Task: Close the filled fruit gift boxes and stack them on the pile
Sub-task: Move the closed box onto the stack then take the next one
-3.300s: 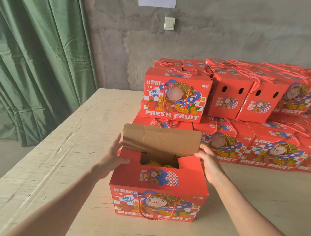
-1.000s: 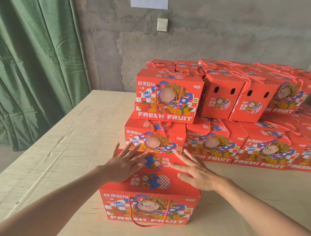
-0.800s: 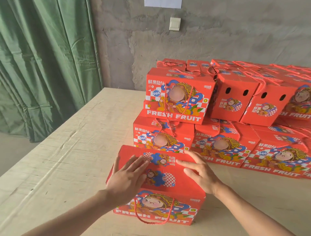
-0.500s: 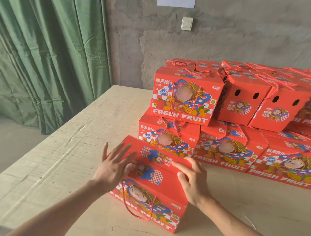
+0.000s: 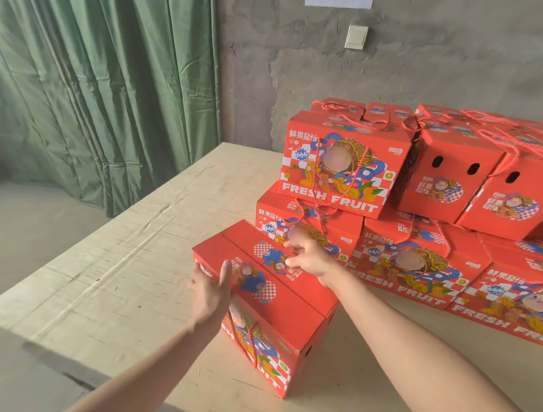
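The closed gift box (image 5: pixel 282 297) sits on the worktop (image 5: pixel 117 279) just below the middle of the view, turned at a slant. Its long axis runs from 11 o'clock to 5 o'clock, and its printed long face, with the rope handle (image 5: pixel 246 338) hanging on it, looks toward 7 o'clock. The lid flaps lie flat, their seam running along the same axis. The left hand (image 5: pixel 210 291) presses on that printed face near its far end, fingers straight and together, thumb up at the top edge. The right hand (image 5: pixel 310 260) rests on the lid at the long edge toward 1 o'clock, fingers bent, forefinger and thumb apart with their tips on the cardboard. I cannot tell if they grip anything. The pile (image 5: pixel 346 164) of matching red boxes stands at 2 to 3 o'clock, in two layers, and its nearest lower box is just beside the slanted one. The worktop is a pale board with a rough grain. A green curtain (image 5: pixel 102 88) hangs at 10 o'clock. A grey plastered wall (image 5: pixel 293 58) fills 12 to 2 o'clock and carries a white switch (image 5: pixel 356 36), with a white sheet (image 5: pixel 338 3) above it. A pale floor (image 5: pixel 35 223) shows at 9 o'clock.
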A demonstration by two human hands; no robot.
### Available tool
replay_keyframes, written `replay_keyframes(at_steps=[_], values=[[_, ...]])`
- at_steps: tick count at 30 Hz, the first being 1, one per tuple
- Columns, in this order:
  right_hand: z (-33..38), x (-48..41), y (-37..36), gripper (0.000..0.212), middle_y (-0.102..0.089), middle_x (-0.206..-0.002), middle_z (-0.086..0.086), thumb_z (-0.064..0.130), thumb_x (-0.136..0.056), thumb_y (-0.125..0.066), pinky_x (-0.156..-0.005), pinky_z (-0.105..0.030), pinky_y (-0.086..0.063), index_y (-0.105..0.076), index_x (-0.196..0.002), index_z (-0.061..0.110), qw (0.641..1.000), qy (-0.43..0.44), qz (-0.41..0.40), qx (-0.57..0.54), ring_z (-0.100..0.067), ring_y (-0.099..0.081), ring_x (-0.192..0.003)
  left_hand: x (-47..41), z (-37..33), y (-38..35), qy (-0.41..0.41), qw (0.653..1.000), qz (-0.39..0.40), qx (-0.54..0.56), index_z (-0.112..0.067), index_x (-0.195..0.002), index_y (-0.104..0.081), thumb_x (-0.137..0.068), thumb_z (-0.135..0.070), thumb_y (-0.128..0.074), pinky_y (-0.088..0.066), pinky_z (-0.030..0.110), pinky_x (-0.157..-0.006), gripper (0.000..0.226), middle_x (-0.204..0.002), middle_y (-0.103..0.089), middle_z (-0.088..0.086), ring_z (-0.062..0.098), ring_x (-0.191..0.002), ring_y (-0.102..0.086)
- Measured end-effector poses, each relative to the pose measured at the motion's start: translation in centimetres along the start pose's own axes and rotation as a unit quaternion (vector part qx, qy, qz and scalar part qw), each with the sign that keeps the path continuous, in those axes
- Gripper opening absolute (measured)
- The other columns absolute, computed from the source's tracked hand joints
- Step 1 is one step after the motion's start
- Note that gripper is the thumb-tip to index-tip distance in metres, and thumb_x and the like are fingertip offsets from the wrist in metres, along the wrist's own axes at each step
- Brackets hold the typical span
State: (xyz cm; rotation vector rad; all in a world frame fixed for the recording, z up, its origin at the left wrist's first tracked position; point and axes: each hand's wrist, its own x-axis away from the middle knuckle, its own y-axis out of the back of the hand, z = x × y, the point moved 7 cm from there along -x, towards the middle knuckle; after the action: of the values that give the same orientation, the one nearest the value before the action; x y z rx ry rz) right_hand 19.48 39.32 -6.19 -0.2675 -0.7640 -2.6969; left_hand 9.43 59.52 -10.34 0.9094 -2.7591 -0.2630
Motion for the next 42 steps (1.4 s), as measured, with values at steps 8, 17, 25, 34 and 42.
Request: replay_keyframes(at_steps=[8, 17, 25, 34, 42], values=[[6.2, 1.7, -1.3, 0.022, -0.054, -0.061, 0.001, 0.0, -0.086, -0.053, -0.044, -0.017, -0.031, -0.066, -0.092, 0.017, 0.981, 0.106, 0.071, -0.143, -0.006, -0.041, -0.046, 1.2, -14.1, 0.8, -0.134, 0.96, 0.137, 0.203, -0.003, -0.118, -0.054, -0.083, 0.017, -0.045, -0.054, 0.031, -0.075, 0.041, -0.101, -0.066, 0.01, 0.024, -0.088, -0.07], [11.9, 6.0, -1.2, 0.019, -0.05, -0.049, 0.0, -0.003, -0.09, -0.052, -0.04, -0.018, -0.034, -0.055, -0.073, 0.003, 0.967, 0.05, 0.103, -0.229, -0.006, -0.041, -0.037, -1.2, -16.7, -0.5, -0.297, 0.935, 0.176, -0.087, -0.011, -0.101, -0.066, -0.076, 0.018, -0.053, -0.048, 0.013, -0.068, 0.04, -0.106, -0.066, 0.0, 0.012, -0.083, -0.064], [16.3, 6.5, 2.1, 0.024, -0.059, -0.064, -0.003, 0.004, -0.071, -0.078, -0.048, -0.019, -0.039, -0.058, -0.059, 0.011, 0.961, 0.094, -0.115, 0.232, -0.013, -0.053, -0.057, -3.9, -7.8, -1.2, -0.382, 0.839, 0.201, -0.331, -0.015, -0.128, -0.059, -0.097, -0.025, -0.05, -0.032, 0.037, -0.11, 0.033, -0.138, -0.053, 0.002, 0.017, -0.13, -0.045], [23.7, 10.8, 7.2, 0.025, -0.068, -0.099, -0.005, -0.001, -0.073, -0.06, -0.061, -0.023, -0.033, -0.069, -0.091, 0.013, 0.852, 0.208, -0.274, 0.394, -0.022, -0.061, -0.089, 0.8, -13.6, -0.4, -0.54, 0.772, 0.247, -0.226, -0.01, -0.106, -0.07, -0.089, -0.049, -0.036, -0.047, 0.04, -0.092, 0.055, -0.111, -0.068, 0.003, 0.023, -0.101, -0.062], [20.7, 12.1, 12.3, 0.024, -0.073, -0.096, -0.01, -0.007, -0.075, -0.061, -0.077, -0.021, -0.048, -0.076, -0.089, 0.006, 0.833, 0.111, -0.268, 0.471, -0.021, -0.067, -0.095, 3.9, -14.2, -3.8, -0.586, 0.712, 0.296, -0.25, -0.013, -0.114, -0.068, -0.083, -0.077, -0.019, -0.038, 0.042, -0.103, 0.086, -0.125, -0.06, 0.006, 0.026, -0.117, -0.054]])
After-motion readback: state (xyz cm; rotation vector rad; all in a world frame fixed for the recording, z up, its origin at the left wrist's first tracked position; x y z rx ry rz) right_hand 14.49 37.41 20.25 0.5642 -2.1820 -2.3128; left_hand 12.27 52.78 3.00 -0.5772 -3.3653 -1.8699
